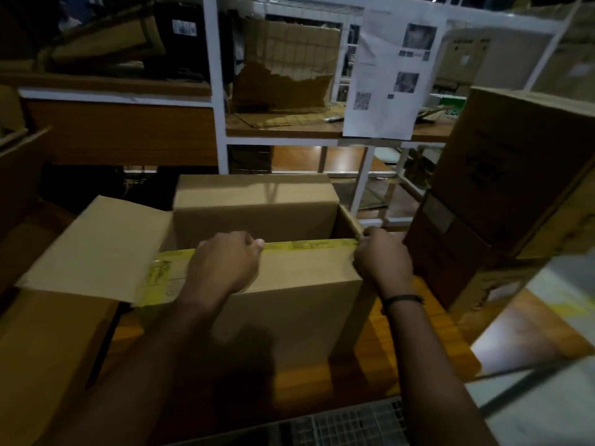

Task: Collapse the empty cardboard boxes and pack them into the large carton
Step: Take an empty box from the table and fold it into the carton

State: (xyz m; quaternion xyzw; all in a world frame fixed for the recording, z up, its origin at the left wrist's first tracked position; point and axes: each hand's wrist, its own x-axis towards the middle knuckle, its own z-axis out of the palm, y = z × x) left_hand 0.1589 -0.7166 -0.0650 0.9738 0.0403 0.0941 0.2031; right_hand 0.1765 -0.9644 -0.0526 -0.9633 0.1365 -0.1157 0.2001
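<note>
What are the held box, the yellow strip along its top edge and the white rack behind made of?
Box: cardboard, matte brown, with folded flaps and creased edges. Yellow strip: likely plastic packing tape, glossy and printed. White rack: probably painted metal, given thin square posts; dim light leaves that open.

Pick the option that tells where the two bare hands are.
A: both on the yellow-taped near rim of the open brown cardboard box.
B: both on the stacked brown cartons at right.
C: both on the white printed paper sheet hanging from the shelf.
A: left hand and right hand both grip the yellow-taped near rim of the open brown cardboard box.
</note>
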